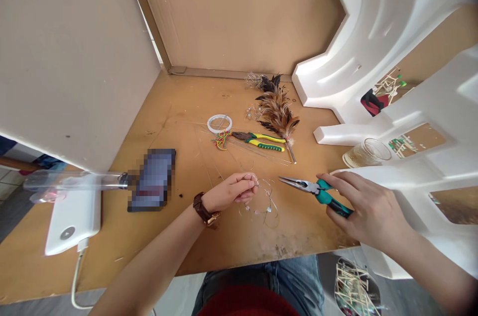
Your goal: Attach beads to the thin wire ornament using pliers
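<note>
My left hand [236, 189], a brown watch on its wrist, pinches a thin beaded wire [269, 209] whose loops and small clear beads hang out to the right of the fingers. My right hand [368, 204] grips teal and black needle-nose pliers [317, 190]; their jaws point left toward the wire without touching it. Beyond my hands lie yellow and green pliers [265, 143]. A white ring [219, 123] lies by their tip, beside colorful threads [223, 140]. Behind them rests a bundle of brown feathers [277, 107] on a stick.
A phone with a blurred screen [152, 180] and a white power bank [74, 214] with a cable are at left. A clear tube [93, 180] lies across the power bank. White molded plastic [358, 72] and a glass cup [366, 153] stand at right. A bin of sticks [354, 288] sits below the table.
</note>
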The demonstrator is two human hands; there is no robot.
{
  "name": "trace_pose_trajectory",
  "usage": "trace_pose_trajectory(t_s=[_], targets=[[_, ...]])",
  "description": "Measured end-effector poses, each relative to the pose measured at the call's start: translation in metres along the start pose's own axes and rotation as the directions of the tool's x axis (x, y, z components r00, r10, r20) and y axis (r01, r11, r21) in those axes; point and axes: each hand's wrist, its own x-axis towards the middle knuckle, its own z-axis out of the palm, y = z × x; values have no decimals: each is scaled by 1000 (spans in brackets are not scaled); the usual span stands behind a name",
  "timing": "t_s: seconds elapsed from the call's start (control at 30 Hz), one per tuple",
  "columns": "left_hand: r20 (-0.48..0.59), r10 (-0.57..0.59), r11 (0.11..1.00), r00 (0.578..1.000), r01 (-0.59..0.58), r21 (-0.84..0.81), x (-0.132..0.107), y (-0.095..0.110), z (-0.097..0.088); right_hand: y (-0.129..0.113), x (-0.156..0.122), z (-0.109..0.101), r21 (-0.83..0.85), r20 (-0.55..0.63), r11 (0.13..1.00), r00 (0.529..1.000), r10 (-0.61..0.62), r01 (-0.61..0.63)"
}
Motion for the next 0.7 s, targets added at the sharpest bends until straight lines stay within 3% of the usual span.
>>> trace_pose_trajectory(t_s=[0.17,0.23,0.4,0.7], targets=[[214,-164,985,963,170,-10,-4,1,-4,6,9,-7,-42,61,990,990,-131,134],[244,-200,979,949,203,15,-4,2,-3,2,13,-8,-27,96,988,984,-147,150],[173,-174,984,969,164,68,-3,3,1,-14,14,-8,-49,183,988,974,-133,144],[96,-130,941,987,93,324,-5,6,4,-29,16,-11,-94,238,976,956,-172,199]])
